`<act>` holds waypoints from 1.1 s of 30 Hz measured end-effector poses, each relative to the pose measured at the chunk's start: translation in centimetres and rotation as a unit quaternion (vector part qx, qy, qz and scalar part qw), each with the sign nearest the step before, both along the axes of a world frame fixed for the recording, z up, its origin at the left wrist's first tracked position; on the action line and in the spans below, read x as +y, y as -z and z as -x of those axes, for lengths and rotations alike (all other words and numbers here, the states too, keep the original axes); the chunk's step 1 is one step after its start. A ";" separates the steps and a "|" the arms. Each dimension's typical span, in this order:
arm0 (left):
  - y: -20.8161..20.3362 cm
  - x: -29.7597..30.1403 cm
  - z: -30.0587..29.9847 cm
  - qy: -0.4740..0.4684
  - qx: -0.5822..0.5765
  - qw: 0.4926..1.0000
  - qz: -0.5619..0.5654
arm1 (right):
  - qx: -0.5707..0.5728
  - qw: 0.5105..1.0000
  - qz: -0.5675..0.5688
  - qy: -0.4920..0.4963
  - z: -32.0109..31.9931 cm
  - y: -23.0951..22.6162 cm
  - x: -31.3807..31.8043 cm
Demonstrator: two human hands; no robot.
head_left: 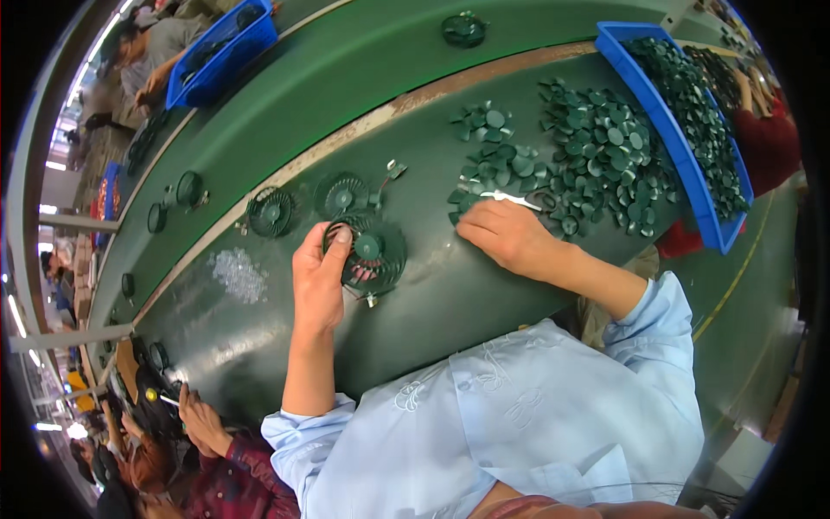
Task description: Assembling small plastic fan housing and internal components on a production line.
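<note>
Head view shows the green fan (370,249) over the table (415,320), left of centre, its left rim gripped between the left hand's (318,281) thumb and fingers. To the right, the right hand (510,235) bends its fingers down at the near-left edge of the discs (609,147), beside a white strip (520,201); from where I stand, I cannot tell whether they pinch anything. I'd judge the step in hand is a pick-up from there with the fan kept ready; that calls for fingertips parting one thin piece from its neighbours. Two more fans (270,212) lie farther left, clear bits (239,275) nearer, a blue bin (686,164) far right, and a green belt (363,91) beyond.
</note>
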State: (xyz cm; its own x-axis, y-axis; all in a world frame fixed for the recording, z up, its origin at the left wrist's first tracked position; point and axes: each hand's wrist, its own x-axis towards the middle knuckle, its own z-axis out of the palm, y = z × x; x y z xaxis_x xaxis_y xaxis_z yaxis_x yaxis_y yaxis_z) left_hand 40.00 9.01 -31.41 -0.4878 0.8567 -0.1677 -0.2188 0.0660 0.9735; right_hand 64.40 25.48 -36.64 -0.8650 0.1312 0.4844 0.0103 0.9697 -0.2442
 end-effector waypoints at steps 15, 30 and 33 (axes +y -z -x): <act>4.4 -2.0 -1.0 0.045 -0.232 0.972 0.010 | -0.223 0.954 0.051 0.195 3.0 -0.4 -1.1; 5.3 -2.5 -3.2 -0.024 -0.135 0.990 -0.032 | -0.050 0.993 0.072 0.075 8.9 -3.5 -8.3; 5.3 -2.3 -3.0 -0.026 -0.123 0.992 -0.019 | -0.043 0.993 0.080 0.076 9.1 -2.8 -8.3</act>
State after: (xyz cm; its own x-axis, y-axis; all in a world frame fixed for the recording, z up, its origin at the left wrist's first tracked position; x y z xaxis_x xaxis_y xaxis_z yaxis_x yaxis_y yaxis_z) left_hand 43.02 6.72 -36.69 -0.4806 0.8392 -0.2544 -0.4513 0.0120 0.8923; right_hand 55.27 17.22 -33.83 -0.8669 0.3318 0.3721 0.1804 0.9046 -0.3863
